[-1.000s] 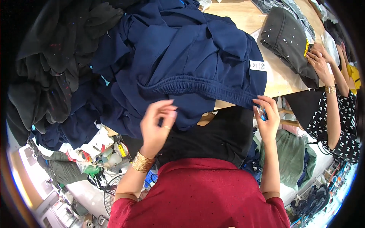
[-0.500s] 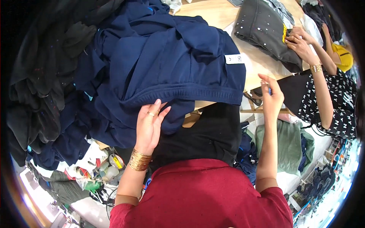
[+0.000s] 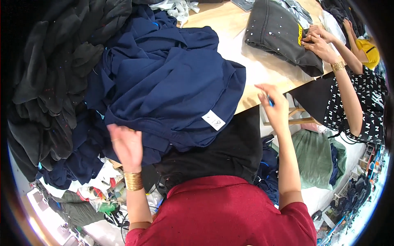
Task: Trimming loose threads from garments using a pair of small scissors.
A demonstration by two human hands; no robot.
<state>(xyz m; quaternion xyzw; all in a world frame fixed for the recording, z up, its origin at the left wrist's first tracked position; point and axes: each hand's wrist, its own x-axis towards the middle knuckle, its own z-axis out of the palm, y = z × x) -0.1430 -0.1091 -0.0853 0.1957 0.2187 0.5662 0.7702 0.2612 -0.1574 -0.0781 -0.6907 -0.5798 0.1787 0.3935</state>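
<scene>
A navy garment (image 3: 172,90) with a ribbed band lies crumpled over the table edge in front of me. A white tag (image 3: 213,120) hangs near its close right side. My left hand (image 3: 128,145), with gold bangles at the wrist, is at the garment's near left edge; its fingers are smeared by motion. To the right, off the cloth, my right hand (image 3: 275,106) is raised with bent fingers. Tucked in it is a small blue object (image 3: 270,101), mostly hidden, whose kind I cannot make out.
Black garments (image 3: 61,74) are heaped at the left. On the wooden table (image 3: 250,96), a co-worker's hands (image 3: 320,43) rest on a folded dark speckled garment (image 3: 275,35). White scraps (image 3: 176,8) lie at the back. A green cloth bundle (image 3: 314,158) sits low on the right.
The navy garment's band and tag have swung toward me and to the left. My left hand has moved left; my right hand has shifted slightly left and down.
</scene>
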